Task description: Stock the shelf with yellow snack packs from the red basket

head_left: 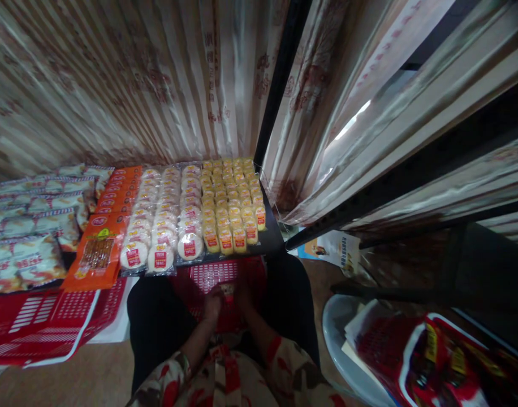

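Observation:
My left hand (pixel 213 301) is low between my knees, its fingers curled around the left end of a small pale packet (pixel 227 289). On the packet's other end is my right hand (pixel 242 294), closed and dim in the shade. Below both hands stands a red plastic basket (pixel 216 271) with a slotted wall. Just ahead, on a black shelf (pixel 270 240), are rows of small yellow wrapped cakes (pixel 226 240). Round white wrapped cakes (pixel 190 246) with red labels stand to their left. The packet's print is too dark to read.
Orange snack packets (pixel 98 249) and pale-blue bags (pixel 25 260) fill the shelf's left part. Another red basket (pixel 42 322) sits below them. At right are a black post (pixel 318 226), a grey-white tub (pixel 339 322) and a red basket of packets (pixel 445 362). Patterned curtains (pixel 157 85) hang behind.

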Motion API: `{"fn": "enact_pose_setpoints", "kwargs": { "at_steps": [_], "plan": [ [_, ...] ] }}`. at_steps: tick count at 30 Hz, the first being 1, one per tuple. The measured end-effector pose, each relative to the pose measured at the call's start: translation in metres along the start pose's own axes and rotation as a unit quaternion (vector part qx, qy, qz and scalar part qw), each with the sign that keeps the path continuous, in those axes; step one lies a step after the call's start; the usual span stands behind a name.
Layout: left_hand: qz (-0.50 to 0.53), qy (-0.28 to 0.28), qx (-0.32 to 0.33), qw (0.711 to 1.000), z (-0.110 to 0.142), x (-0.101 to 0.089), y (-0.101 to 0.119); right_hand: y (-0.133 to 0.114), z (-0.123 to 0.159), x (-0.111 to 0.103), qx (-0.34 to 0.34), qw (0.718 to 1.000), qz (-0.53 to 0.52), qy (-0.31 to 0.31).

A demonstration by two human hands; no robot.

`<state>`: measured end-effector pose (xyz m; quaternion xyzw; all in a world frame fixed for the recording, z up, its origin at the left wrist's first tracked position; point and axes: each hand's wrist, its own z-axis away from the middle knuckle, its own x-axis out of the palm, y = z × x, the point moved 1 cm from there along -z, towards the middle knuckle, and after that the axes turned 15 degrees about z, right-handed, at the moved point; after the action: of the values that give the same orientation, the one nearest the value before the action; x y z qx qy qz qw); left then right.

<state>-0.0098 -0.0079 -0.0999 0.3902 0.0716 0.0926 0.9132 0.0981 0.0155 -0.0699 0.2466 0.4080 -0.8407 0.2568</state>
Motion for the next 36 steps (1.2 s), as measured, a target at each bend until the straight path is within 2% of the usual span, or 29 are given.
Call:
{"fn": "enact_pose_setpoints", "kwargs": {
  "at_steps": [4, 8, 17, 20, 24, 30, 36],
  "plan": [
    [0.036, 0.049, -0.032, 0.998, 0.003, -0.004, 0.0, 0.004, -0.001, 0.004, 0.009, 1.0, 0.01, 0.002],
    [0.063, 0.072, -0.031, 0.995, 0.009, -0.007, 0.007, 0.003, 0.005, 0.002, -0.028, 0.999, 0.003, 0.023],
    [0.087, 0.038, 0.0, 0.995, 0.039, -0.015, 0.027, 0.006, 0.017, -0.014, -0.094, 0.995, 0.017, 0.026],
    [0.005, 0.019, 0.079, 0.997, 0.045, -0.017, 0.028, 0.008, 0.021, -0.02, -0.107, 0.994, 0.03, 0.018],
    [-0.144, -0.005, 0.208, 0.967, 0.052, -0.018, 0.032, 0.006, 0.029, -0.03, -0.121, 0.991, 0.05, 0.017],
    [-0.286, -0.013, 0.278, 0.917, 0.069, -0.017, 0.041, -0.002, 0.035, -0.042, -0.129, 0.987, 0.09, 0.014],
    [-0.357, -0.032, 0.347, 0.867, 0.079, -0.019, 0.043, -0.008, 0.031, -0.052, -0.125, 0.985, 0.117, 0.02]
  ]
}}
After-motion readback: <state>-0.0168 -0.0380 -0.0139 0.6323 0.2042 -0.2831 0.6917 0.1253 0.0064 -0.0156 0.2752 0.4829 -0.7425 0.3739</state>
